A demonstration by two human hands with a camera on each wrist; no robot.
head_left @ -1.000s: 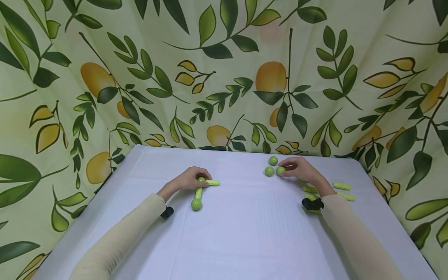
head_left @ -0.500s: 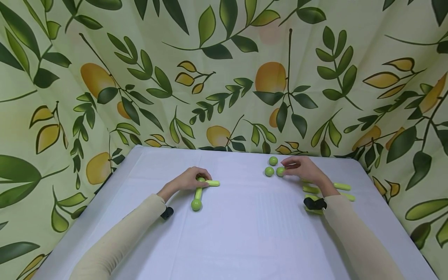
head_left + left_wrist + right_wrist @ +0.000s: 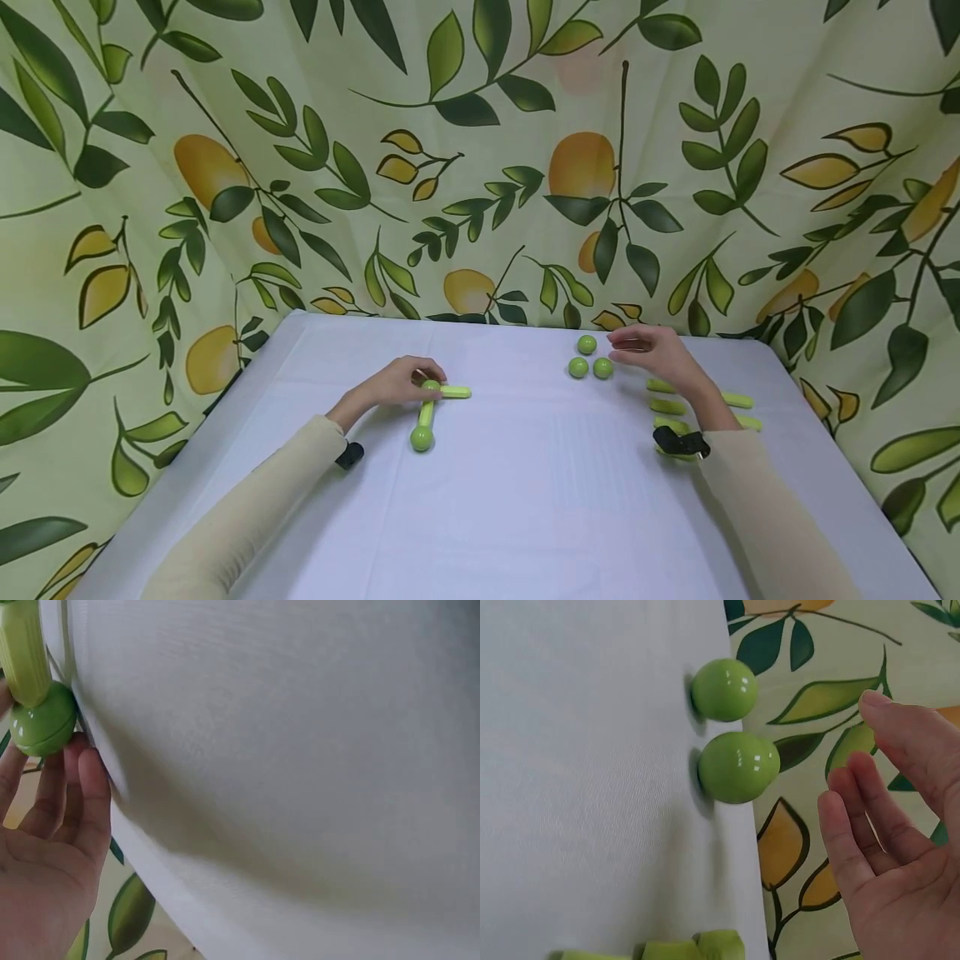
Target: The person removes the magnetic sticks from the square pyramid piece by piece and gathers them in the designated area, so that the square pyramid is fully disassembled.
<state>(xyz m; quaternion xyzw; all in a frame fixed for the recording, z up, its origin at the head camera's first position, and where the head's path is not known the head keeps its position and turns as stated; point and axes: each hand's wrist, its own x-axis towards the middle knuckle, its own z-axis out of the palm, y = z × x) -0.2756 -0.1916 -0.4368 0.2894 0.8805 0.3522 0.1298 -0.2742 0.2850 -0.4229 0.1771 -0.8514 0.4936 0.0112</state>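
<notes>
My left hand (image 3: pixel 399 382) holds a green ball (image 3: pixel 46 724) between thumb and fingertips on the white table. One light green rod (image 3: pixel 456 392) runs right from this ball. Another rod (image 3: pixel 426 413) leads toward the near side and ends at a second green ball (image 3: pixel 422 438). My right hand (image 3: pixel 660 357) is raised with nothing in it, its thumb and fingers apart. Just left of its fingertips sit three loose green balls: a far one (image 3: pixel 587 344), a near left one (image 3: pixel 578 367) and a near right one (image 3: pixel 603 367).
Several loose light green rods (image 3: pixel 667 407) lie below the right wrist, partly hidden by the forearm and the black wrist camera (image 3: pixel 681 442). More rods (image 3: pixel 737 400) lie right of the forearm. A leaf-and-fruit patterned curtain (image 3: pixel 480 167) stands behind the white table (image 3: pixel 510 500).
My right hand has let go of the near right ball and lifted up and to the right. That ball stays in place. My left hand has shifted slightly left, still at its ball.
</notes>
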